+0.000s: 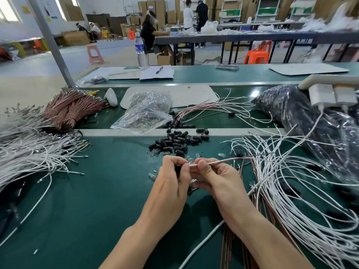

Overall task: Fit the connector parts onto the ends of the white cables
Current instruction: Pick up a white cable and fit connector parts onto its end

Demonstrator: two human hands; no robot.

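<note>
Left hand (172, 179) and right hand (217, 178) knuckle to knuckle low over the green mat (97, 200), both with fingers curled. Right thumb and forefinger pinched on a thin pale cable (223, 161), its length off to the right and slightly away. Left fingertips closed round the cable's near end, with something small and dark among them, too hidden to name. Around the hands, a scatter of tiny clear parts (152, 176). Right of the right hand, a tangle of white cables (291, 191) mixed with thin reddish-brown wires (227, 249), down past the forearm. Left of the left hand, well apart, a sheaf of white cables (29, 154) with metal tips. Just beyond the fingertips, a heap of black connector parts (174, 141) spilling across a metal strip (136, 132). Farther, a clear plastic bag (145, 111) ahead, bound bundles of reddish-brown wire (71, 107) to the left, a black plastic bag (310, 117) and a power strip (326, 79) with white chargers (320, 94) to the right. Beyond that, a second green bench with a water bottle (140, 51), a pen (159, 70) on paper, a phone (227, 66). Past the bench, a workshop floor: grey post (50, 39), pink stool (94, 54), orange stool (256, 56), a seated person (149, 32), two standing people (195, 14) at long tables, cardboard boxes (151, 6) and shelving along the far wall.
</note>
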